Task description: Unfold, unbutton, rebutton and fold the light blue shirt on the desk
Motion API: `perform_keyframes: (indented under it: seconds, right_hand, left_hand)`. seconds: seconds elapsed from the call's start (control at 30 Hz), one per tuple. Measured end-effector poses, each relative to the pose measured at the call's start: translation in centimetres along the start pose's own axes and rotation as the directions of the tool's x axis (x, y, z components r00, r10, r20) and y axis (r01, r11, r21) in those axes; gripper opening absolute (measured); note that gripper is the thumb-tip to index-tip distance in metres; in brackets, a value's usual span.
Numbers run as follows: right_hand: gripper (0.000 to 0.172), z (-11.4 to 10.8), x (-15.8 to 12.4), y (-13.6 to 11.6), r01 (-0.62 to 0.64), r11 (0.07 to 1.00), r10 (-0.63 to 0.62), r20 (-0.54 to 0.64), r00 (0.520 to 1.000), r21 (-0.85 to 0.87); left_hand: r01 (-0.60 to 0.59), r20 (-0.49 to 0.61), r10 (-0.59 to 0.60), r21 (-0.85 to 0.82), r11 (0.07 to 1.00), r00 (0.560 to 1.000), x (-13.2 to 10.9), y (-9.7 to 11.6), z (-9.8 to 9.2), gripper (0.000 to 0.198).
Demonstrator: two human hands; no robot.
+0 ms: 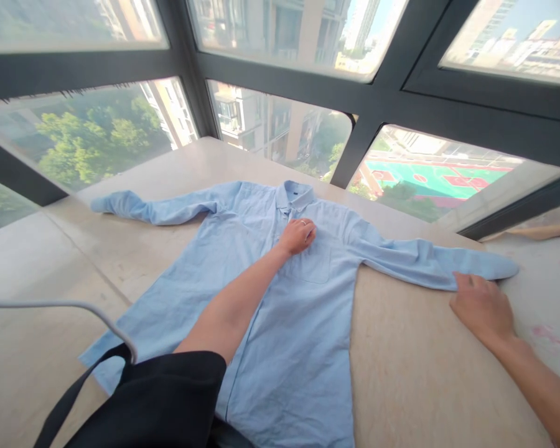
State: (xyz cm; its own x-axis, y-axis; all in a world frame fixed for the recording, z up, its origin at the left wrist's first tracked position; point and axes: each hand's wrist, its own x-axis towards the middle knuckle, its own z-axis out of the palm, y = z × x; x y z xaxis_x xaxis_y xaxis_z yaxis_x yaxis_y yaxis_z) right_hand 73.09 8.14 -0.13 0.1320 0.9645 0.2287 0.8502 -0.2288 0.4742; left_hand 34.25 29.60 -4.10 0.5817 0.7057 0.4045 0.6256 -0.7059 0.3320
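Note:
A light blue long-sleeved shirt (303, 336) lies front side up, its collar away from me and both sleeves spread out sideways. My left hand (298, 236) rests on the chest just below the collar, beside the button placket, with its fingers curled into the fabric; a ring shows on one finger. Over at the right, my right hand (483, 305) is on the lower edge of the sleeve near its cuff, fingers closed over the cloth and slightly blurred. The chest pocket lies just below my left hand. The shirt's bottom hem is partly hidden by my forearm and dark clothing.
The shirt lies on a pale stone-like ledge (401, 348) with a seam at the left. Dark window frames (280, 74) border its far side. A white cable (65, 304) and a black strap (74, 398) cross the lower left. A pale patterned cloth (550, 311) is at the right.

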Motion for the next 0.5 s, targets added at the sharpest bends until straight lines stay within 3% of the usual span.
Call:
perform_keyframes:
  seconds: [0.13,0.23,0.33,0.4,0.5]
  right_hand:
    - [0.038,-1.4,-1.7,-3.9,0.033,0.973,-0.008,-0.112,0.994,0.226]
    - [0.038,-2.7,-3.8,-7.8,0.036,0.832,0.026,-0.105,0.994,0.553]
    - [0.039,-4.6,-6.2,-11.7,-0.164,0.584,0.095,0.133,0.986,0.795]
    - [0.043,-6.3,-7.4,-13.8,-0.347,0.392,0.096,0.338,0.936,0.852]
    - [0.048,-9.0,-8.5,-16.0,-0.562,0.139,-0.005,0.568,0.823,0.816]
  left_hand:
    - [0.048,-0.141,-0.06,-0.085,0.995,0.988,-0.6,1.1,-1.4,0.023]
    - [0.113,-0.167,-0.144,-0.183,0.977,0.975,-1.6,2.0,-3.2,0.022]
    - [0.157,-0.149,-0.206,-0.285,0.946,0.967,-3.7,2.2,-5.8,0.023]
    - [0.22,-0.169,-0.288,-0.336,0.916,0.942,-5.9,1.8,-7.6,0.023]
    - [0.391,-0.225,-0.497,-0.387,0.835,0.838,-10.1,0.4,-10.2,0.025]
